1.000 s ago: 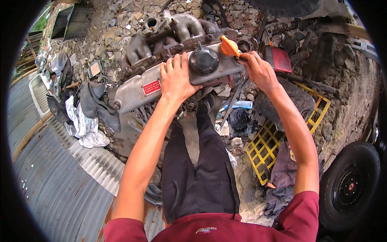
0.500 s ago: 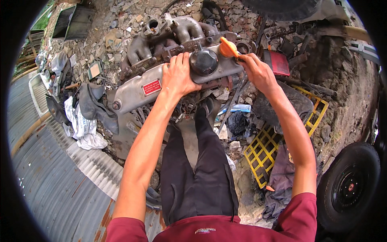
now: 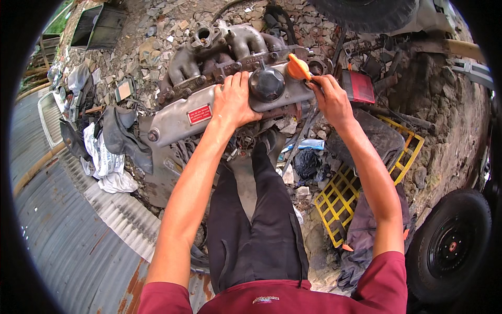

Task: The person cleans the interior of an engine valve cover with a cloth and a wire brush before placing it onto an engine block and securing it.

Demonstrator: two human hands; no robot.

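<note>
A long grey metal engine valve cover (image 3: 175,123) with a red label lies slantwise in front of me, along the engine's manifold side. My left hand (image 3: 234,102) is clasped over its middle, fingers across the far edge and thumb along the near side. Just right of that hand is a round black dome-shaped part (image 3: 266,84) on the cover. An orange winged cap (image 3: 298,67) sits near the cover's right end. My right hand (image 3: 330,99) is closed beside it, fingertips pinched together at the cap's lower right edge. What those fingertips grip is hidden.
A cast metal manifold (image 3: 243,42) rises beyond the cover. Right of my hands lie a red tail light (image 3: 358,87) and a yellow metal grid (image 3: 334,209). A wheel (image 3: 451,246) stands at lower right. Corrugated sheeting (image 3: 68,225) spans the left; rubble covers the ground beyond.
The view has shifted slightly, so the engine and hands sit a little lower. My right fingertips remain at the orange cap's edge, and my left hand keeps its hold on the cover.
</note>
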